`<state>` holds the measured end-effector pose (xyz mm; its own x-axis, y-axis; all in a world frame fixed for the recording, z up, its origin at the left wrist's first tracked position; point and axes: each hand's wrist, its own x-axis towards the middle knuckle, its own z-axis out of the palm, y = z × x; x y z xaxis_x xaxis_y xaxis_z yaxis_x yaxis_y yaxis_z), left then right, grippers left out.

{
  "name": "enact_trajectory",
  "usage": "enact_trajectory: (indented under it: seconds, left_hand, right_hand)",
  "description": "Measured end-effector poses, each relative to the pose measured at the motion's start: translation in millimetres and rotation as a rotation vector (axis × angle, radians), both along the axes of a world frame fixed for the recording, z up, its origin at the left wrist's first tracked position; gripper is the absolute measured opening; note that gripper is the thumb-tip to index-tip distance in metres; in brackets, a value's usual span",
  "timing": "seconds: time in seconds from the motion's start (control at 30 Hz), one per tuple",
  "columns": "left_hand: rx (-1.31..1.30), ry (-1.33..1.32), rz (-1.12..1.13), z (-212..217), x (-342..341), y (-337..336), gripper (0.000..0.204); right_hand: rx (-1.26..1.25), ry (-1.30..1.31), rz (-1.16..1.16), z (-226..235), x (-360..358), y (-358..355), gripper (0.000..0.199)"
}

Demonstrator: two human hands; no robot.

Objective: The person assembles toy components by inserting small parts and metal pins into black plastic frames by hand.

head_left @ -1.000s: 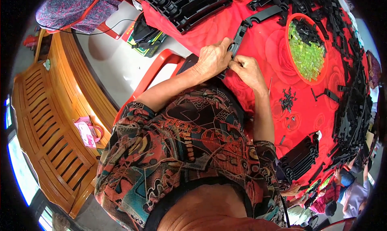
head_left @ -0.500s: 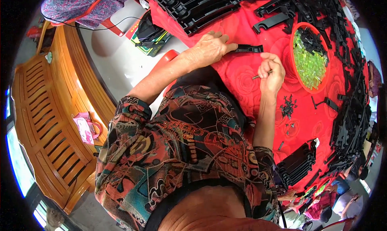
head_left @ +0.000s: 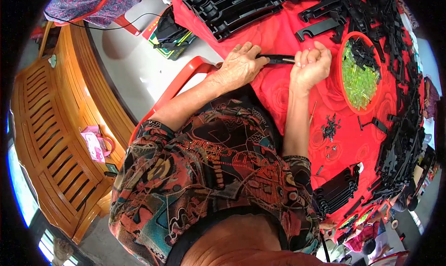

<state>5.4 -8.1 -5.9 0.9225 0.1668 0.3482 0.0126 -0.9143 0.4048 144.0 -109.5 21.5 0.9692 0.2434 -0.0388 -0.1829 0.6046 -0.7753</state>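
My left hand point(head_left: 244, 64) is closed on one end of a slim black plastic part point(head_left: 275, 59), held just over the red tablecloth. Closed in a fist, my right hand point(head_left: 312, 67) grips a thin metal-tipped tool point(head_left: 289, 60). Its tip points left and meets the right end of the part; exactly where it enters or rests cannot be made out. The tool's handle is hidden in my fingers. Right of that hand stands an orange-red bowl point(head_left: 340, 75) with clear yellow-green pieces point(head_left: 360, 87) and small black pieces point(head_left: 364, 52) in it.
Long black plastic strips point(head_left: 241, 10) lie stacked beyond my hands. A heap of black parts point(head_left: 399, 145) lines the right side. Tiny black pieces point(head_left: 331, 126) lie by my right forearm. A red chair point(head_left: 174, 78) and a wooden bench point(head_left: 53, 145) are at left.
My right hand has moved up and turned, bringing the tool's tip to the black part. The left hand has shifted slightly, keeping hold of the part.
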Motion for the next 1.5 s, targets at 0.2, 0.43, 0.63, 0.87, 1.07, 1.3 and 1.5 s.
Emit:
enact_trajectory:
  seconds: [0.2, 0.43, 0.63, 0.87, 1.07, 1.3, 1.5]
  left_hand:
    - [0.016, 0.025, 0.048, 0.8, -0.6, -4.8, 0.023]
    - [-0.005, 0.023, 0.040, 0.7, 1.0, -3.9, 0.023]
    - [-0.010, 0.027, 0.040, 1.3, 1.1, -3.1, 0.024]
    - [-0.023, 0.046, 0.027, 4.6, 1.4, -3.6, 0.025]
    - [-0.028, 0.064, 0.022, 5.3, 1.0, -2.9, 0.026]
    - [-0.022, 0.063, 0.000, 3.4, 3.1, -1.8, 0.027]
    - [-0.016, 0.060, 0.003, 5.3, 4.4, -4.3, 0.027]
  right_hand:
    - [-0.160, -0.005, -0.044, -4.6, -7.9, 7.0, 0.023]
    - [-0.134, 0.026, -0.027, -8.2, -6.9, 8.7, 0.023]
    - [-0.189, -0.009, -0.027, -7.0, -9.6, 11.8, 0.026]
    - [-0.218, -0.010, -0.060, -9.1, -9.1, 12.2, 0.027]
    - [-0.285, -0.026, -0.028, -9.9, -16.2, 16.4, 0.027]
    - [-0.242, -0.021, -0.023, -10.1, -8.6, 7.4, 0.026]
    - [-0.241, -0.032, -0.043, -8.4, -6.9, 6.9, 0.027]
